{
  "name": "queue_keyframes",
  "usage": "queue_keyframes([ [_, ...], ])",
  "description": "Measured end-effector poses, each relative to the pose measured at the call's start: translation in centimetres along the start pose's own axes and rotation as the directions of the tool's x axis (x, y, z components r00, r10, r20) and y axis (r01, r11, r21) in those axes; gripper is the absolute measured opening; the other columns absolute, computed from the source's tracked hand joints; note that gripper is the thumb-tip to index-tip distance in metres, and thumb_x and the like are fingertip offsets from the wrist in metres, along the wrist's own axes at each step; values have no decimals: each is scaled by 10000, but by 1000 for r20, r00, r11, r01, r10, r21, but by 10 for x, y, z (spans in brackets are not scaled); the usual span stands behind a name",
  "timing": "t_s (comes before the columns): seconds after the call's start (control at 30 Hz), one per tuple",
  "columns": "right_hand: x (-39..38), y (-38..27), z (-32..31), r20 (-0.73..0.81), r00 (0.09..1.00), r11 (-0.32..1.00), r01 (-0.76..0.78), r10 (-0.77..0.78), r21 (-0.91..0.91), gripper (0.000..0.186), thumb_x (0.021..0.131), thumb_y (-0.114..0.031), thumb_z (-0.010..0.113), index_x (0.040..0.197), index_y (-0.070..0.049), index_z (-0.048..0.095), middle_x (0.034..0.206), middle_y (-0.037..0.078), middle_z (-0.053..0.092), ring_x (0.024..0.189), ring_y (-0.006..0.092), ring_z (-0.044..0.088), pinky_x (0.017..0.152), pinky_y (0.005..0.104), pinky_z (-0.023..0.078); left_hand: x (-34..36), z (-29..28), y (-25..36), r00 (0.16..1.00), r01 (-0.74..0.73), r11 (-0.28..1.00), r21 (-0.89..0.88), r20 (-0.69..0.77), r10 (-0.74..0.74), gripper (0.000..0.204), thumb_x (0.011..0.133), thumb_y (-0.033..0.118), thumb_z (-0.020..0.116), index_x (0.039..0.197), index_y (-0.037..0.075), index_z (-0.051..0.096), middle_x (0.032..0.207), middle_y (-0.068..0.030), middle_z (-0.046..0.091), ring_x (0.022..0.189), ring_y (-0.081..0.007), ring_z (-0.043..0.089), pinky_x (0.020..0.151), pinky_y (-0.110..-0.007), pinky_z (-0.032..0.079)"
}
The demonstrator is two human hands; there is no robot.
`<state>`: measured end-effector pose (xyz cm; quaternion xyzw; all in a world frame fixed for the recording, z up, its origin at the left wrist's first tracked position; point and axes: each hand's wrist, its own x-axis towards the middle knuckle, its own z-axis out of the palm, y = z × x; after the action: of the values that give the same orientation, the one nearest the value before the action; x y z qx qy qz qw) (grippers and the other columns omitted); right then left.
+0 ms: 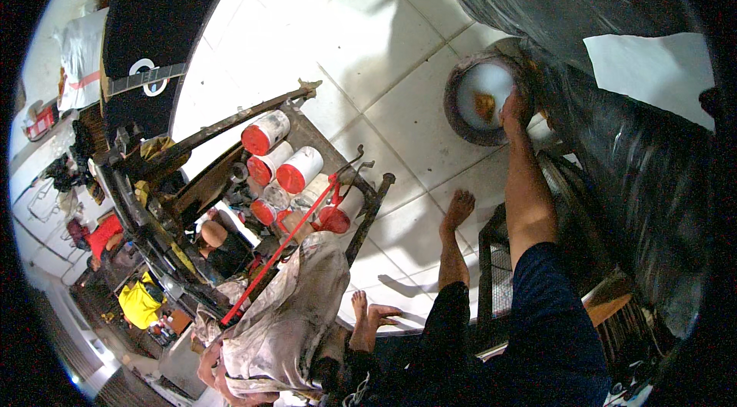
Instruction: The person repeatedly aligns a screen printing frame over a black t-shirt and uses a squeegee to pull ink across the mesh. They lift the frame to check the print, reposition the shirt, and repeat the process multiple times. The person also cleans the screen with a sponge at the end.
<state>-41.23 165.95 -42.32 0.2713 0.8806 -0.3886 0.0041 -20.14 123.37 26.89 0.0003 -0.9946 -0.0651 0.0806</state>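
My right hand (513,109) reaches far forward on a bare arm with a dark blue sleeve. It rests on the right rim of a round dirty bucket (459,112) standing on the white tiled floor. The fingers seem to curl over the rim. The bucket is pale inside, and an orange-brown lump (484,105) lies in it. A big bulk wrapped in shiny black plastic (614,146) stands right beside the bucket. My left hand is out of the picture.
A rusty metal cart (338,150) to the left carries several white jars with red lids (266,132) and a red rod (285,244). Another person in a stained grey shirt (288,326) crouches below it. A bare foot (459,207) stands on the tiles. A metal rack (497,269) is beneath my arm.
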Motion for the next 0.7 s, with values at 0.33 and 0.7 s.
queue_keyframes([
  [0.33, -11, -15, -37, 519, 733, 265, -658, 439, 705, 270, 966, -373, 648, 1046, -115, 644, 928, 76, 594, 839, 243, 614, 686, 465, 511, 8, -16, 5, 993, 34, 999, -41, 114, -30, 552, 977, 492, 615, 1266, 22, 605, 1278, -206, 550, 1095, -398, 633, 932, -534, 519],
  [0.7, -48, -70, -83, 414, 836, 321, -528, 361, 786, 447, 970, -527, 676, 1195, -146, 616, 1105, 65, 628, 785, 214, 629, 604, 393, 505, 26, -9, 8, 992, -61, 995, -75, 102, 68, 520, 918, 453, 677, 1214, 25, 668, 1194, -225, 673, 1073, -399, 652, 916, -516, 510],
])
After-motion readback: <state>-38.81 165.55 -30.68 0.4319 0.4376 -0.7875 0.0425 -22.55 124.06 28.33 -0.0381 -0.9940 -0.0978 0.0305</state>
